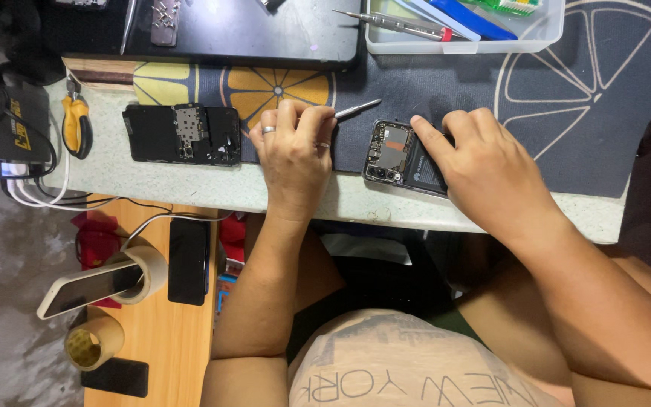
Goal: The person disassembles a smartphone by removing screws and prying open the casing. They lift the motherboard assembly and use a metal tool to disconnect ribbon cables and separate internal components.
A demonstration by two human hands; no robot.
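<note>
Left hand [293, 154]: fingers curling around a thin silver metal tool [356, 110], resting on the dark patterned mat [566, 90].
Right hand [484, 162]: fingers pressing flat, steadying an opened black phone [397, 154] at the table's near edge.
Nearby: second opened phone [182, 134], left.

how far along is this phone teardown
Done: the opened black phone has its back off, board and battery exposed; a second stripped black phone frame lies aside. In hand: left hand holds a thin metal tool, right hand steadies the phone. Left: board and battery are still seated.
</note>
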